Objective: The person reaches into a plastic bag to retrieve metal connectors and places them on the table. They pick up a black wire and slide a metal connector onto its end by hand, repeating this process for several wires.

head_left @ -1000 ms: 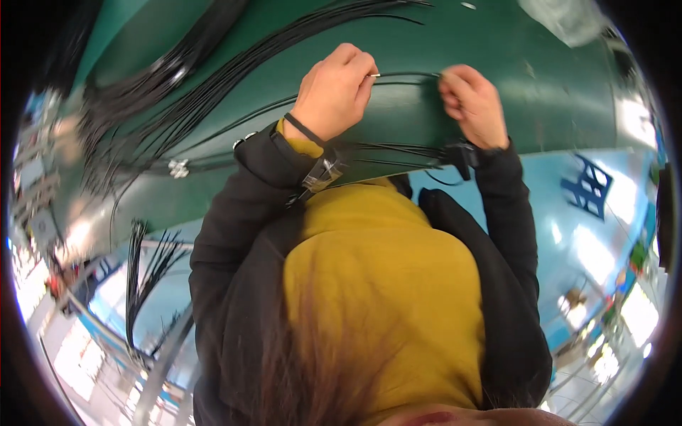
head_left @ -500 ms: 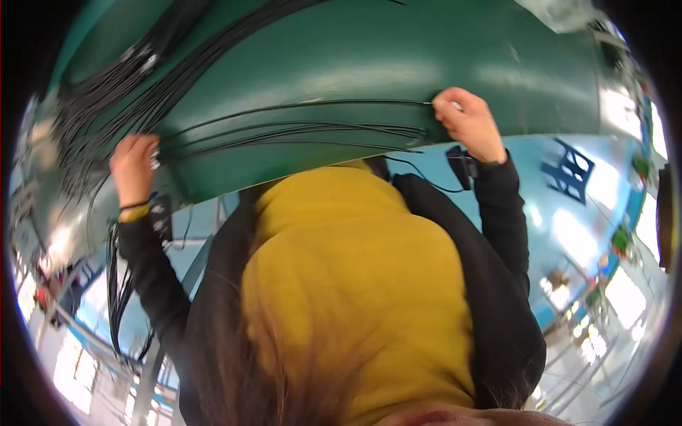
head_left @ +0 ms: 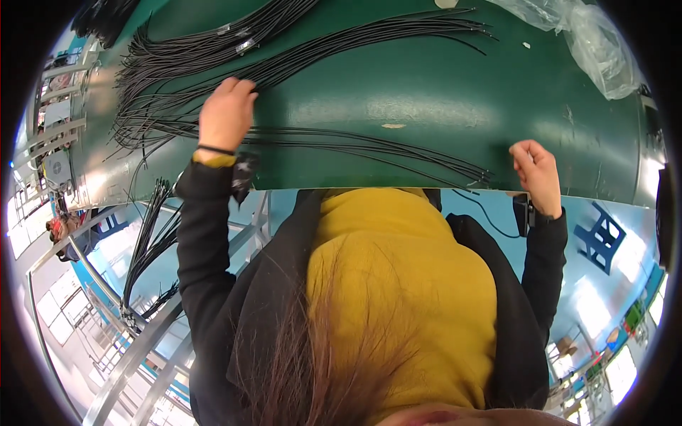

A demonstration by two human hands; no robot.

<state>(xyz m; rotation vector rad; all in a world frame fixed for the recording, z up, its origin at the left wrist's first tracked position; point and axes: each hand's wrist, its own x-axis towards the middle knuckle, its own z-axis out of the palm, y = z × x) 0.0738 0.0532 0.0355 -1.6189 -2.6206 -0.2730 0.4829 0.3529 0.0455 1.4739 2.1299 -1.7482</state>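
My left hand (head_left: 227, 117) is over the near edge of a long bundle of black cables (head_left: 355, 42), its fingers bent together. Whether a cable is between its fingertips cannot be made out. To the right, my right hand (head_left: 538, 174) hovers by the table's near edge with curled fingers, and no cable shows in it. Between the hands, a smaller group of black cables (head_left: 383, 148) lies along the near edge, its ends short of my right hand. Its left part passes behind my left hand.
The green table (head_left: 426, 92) carries another black cable bundle (head_left: 284, 18) with clear ties, at the back. A clear plastic bag (head_left: 600, 53) lies at the far right. More cables (head_left: 149, 245) hang below the table at left. A blue stool (head_left: 600, 236) stands on the floor at right.
The cable stretched between my hands has left my right hand. My left hand has moved right and away from me to the longer bundle; the view has shifted too.
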